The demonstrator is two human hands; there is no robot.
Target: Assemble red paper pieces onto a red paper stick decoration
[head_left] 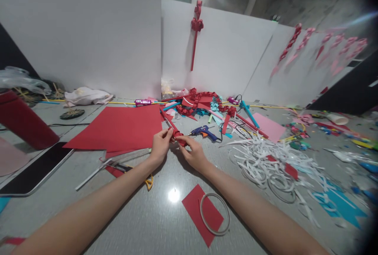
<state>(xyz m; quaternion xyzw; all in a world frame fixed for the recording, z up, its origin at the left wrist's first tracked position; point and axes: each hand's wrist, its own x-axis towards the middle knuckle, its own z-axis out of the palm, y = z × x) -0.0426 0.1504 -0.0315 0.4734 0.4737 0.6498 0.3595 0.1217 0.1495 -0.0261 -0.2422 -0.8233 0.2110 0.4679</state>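
Both of my hands meet over the middle of the table around a red paper piece (177,134), which has a narrow red stick running off behind it. My left hand (161,144) pinches it from the left, thumb and index finger closed. From the right, my right hand (191,151) grips its other side between thumb and fingers. Much of the piece is hidden by my fingertips. Just beyond my right hand lies a blue glue gun (206,132). Yellow-handled scissors (149,182) rest beneath my left forearm. A red paper rectangle (196,207) lies nearer me, partly under a pale ring (227,223).
Large red sheets (124,129) lie to the left, beside a phone-like dark slab (35,168) and a red cylinder (29,121). White paper strips (256,160) heap up on the right. Red curled paper (217,99) piles at the back, below a hanging red decoration (197,24).
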